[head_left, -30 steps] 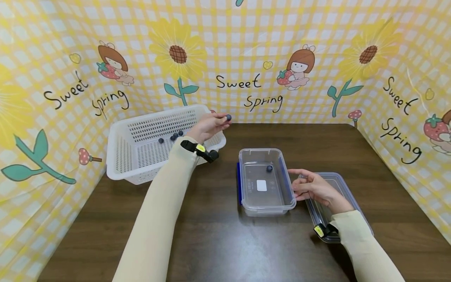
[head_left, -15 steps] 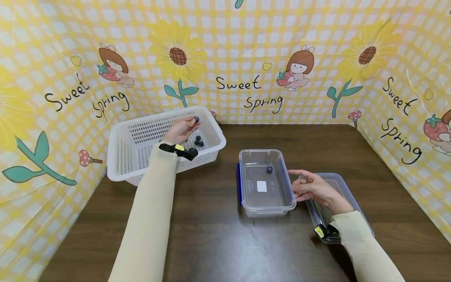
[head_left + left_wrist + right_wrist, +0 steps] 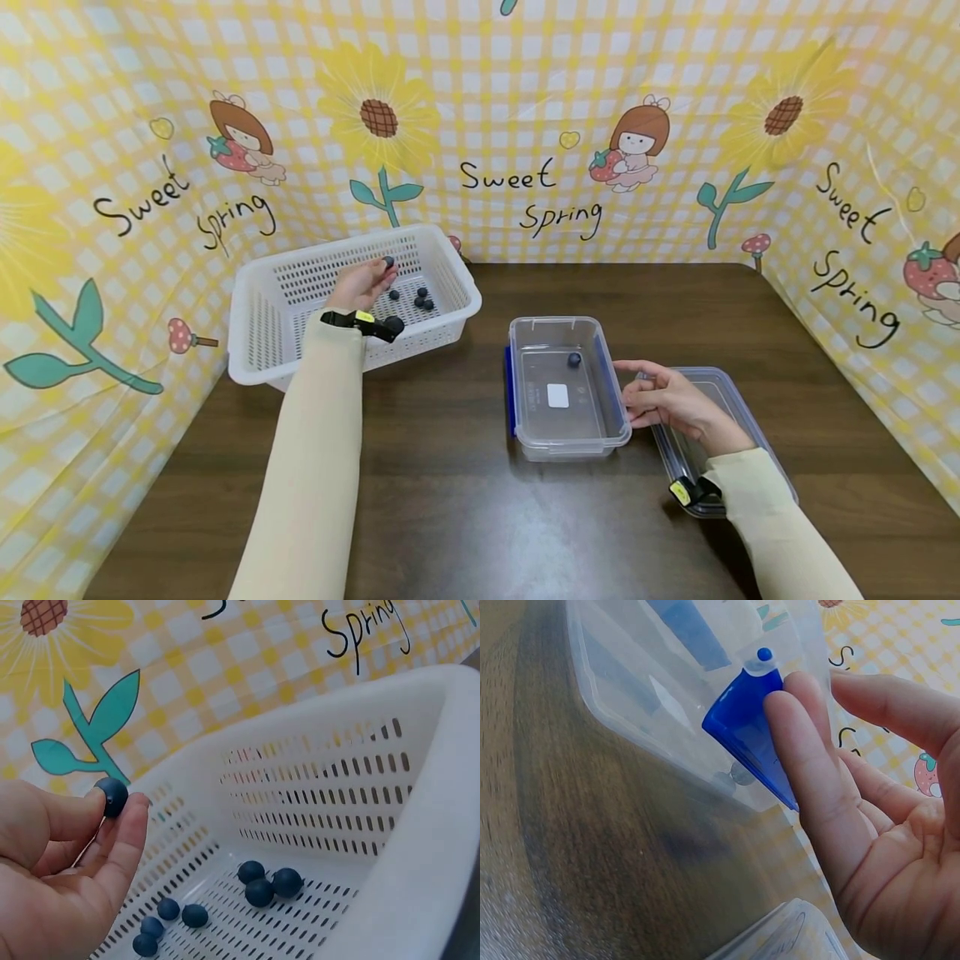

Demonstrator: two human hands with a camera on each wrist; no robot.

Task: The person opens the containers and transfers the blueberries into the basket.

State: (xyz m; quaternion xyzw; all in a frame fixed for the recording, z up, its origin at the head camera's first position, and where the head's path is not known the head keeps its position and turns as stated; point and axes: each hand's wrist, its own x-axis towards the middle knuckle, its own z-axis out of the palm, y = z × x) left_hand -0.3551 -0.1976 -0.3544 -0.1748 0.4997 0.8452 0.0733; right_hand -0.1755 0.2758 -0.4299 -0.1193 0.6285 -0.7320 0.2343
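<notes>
Between thumb and fingertips my left hand [image 3: 362, 282] pinches a blueberry [image 3: 112, 796], held above the white perforated basket [image 3: 258, 354]. On the basket floor lie several more blueberries [image 3: 287, 883], three of them in a cluster. To the right stands a clear plastic food container [image 3: 558, 452] without a lid on it. One blueberry [image 3: 573, 360] sits inside it. My right hand [image 3: 678, 406] rests its fingertips against the container's right side, by a blue latch [image 3: 746, 724]; its fingers are fairly straight.
A clear lid [image 3: 723, 390] lies on the dark wooden table [image 3: 442, 517], partly under my right hand and wrist. Yellow checked cloth [image 3: 487, 108] with sunflowers hangs around the back and sides of the table.
My left hand has moved left from the basket's right rim to above its middle, still pinching the blueberry. More blueberries on the basket floor are uncovered. My right hand stays put.
</notes>
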